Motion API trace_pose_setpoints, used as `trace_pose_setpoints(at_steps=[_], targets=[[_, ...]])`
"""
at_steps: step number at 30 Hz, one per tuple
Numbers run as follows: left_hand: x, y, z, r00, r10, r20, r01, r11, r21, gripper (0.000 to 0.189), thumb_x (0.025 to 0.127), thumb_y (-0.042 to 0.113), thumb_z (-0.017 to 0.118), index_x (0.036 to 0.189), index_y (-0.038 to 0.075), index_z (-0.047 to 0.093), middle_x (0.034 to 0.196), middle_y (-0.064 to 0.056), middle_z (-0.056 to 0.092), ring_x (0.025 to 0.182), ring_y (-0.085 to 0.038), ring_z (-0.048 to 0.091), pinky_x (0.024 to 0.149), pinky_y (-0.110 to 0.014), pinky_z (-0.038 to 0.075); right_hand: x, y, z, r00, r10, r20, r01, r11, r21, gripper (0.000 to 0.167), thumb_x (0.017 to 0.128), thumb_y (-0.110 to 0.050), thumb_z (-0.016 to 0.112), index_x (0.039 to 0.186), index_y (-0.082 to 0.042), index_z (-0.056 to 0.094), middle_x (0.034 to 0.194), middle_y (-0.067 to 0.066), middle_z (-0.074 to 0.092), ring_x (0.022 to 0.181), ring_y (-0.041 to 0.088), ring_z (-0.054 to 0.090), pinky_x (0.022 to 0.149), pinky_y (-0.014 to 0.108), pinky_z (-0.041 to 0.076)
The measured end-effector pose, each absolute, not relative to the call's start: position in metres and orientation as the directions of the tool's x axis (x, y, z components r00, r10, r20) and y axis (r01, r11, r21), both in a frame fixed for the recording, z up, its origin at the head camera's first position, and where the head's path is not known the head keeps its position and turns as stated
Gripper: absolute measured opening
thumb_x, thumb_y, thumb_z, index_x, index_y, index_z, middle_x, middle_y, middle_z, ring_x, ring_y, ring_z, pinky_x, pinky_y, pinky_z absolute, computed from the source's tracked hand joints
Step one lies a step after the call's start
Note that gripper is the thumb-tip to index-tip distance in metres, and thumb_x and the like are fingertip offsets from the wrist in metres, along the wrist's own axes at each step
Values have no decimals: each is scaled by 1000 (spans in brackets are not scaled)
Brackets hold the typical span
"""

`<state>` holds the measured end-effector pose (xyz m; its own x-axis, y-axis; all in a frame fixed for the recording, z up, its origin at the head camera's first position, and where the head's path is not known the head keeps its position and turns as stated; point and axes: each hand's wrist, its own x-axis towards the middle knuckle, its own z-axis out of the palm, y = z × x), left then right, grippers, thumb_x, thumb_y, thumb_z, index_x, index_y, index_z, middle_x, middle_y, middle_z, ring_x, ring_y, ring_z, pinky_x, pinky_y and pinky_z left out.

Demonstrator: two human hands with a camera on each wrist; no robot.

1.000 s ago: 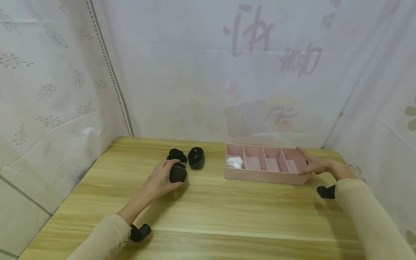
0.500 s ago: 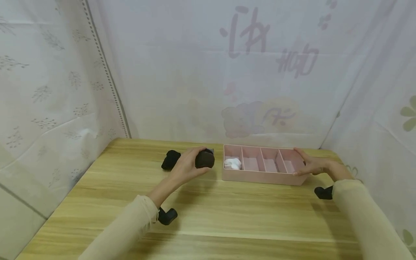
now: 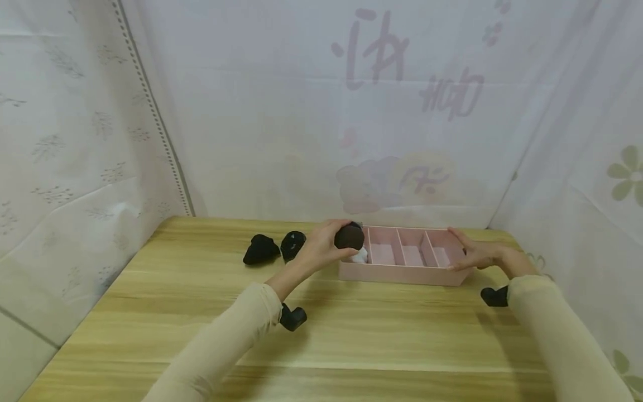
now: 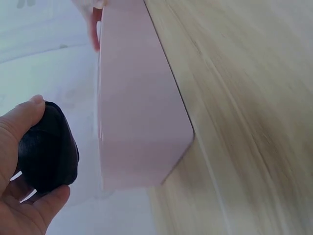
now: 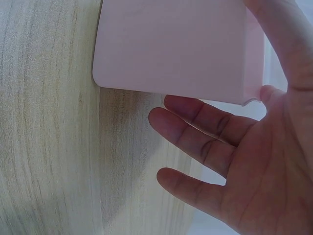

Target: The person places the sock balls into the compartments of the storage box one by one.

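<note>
My left hand [image 3: 321, 244] holds a dark, rounded bundle that looks like a balled-up sock [image 3: 350, 237] above the left end of a pink divided box [image 3: 402, 274]. In the left wrist view, thumb and fingers pinch the dark bundle [image 4: 49, 152] from opposite sides, beside the box wall. A white cloth bundle [image 3: 359, 257] lies in the leftmost compartment, partly hidden by the left hand and its load. My right hand [image 3: 479, 254] grips the box's right end, thumb at the front wall and a finger over the rear; its other fingers [image 5: 195, 147] extend loosely.
Two more black bundles sit on the wooden table [image 3: 321, 346] left of the box: one lumpy bundle [image 3: 261, 249] and one rounder bundle [image 3: 291, 244] partly behind the left hand. A printed curtain [image 3: 261, 111] hangs behind the table.
My left hand has lifted the dark bundle off the table and carried it right, over the box's left end. The right hand keeps its grip on the box.
</note>
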<state>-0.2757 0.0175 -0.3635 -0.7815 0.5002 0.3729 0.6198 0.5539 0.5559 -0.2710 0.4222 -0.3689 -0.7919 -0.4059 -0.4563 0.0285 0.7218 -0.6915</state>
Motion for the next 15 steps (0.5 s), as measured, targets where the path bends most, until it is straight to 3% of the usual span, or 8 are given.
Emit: trace_pose_setpoints(at_steps=[6,15], targets=[[-281,40,-364,-766,545,341,632,540,556,65,80,29,75,135,6,49,131,-12,53,112,-26,55,87,-38,50,-271,422,-370,-783,-391,-484,45,741,-670,118,85,-27,70,143,-12,-32,141,36,-32,127,65,-12,90,79,19],[-284,73,-364,-747,594,300,644,534,548,59,81,30,75,131,12,49,130,-10,52,112,-23,54,89,-36,48,-272,422,-369,-791,-420,-445,1,727,-687,117,85,-24,70,141,-4,-31,140,36,-33,125,66,-14,93,76,21]])
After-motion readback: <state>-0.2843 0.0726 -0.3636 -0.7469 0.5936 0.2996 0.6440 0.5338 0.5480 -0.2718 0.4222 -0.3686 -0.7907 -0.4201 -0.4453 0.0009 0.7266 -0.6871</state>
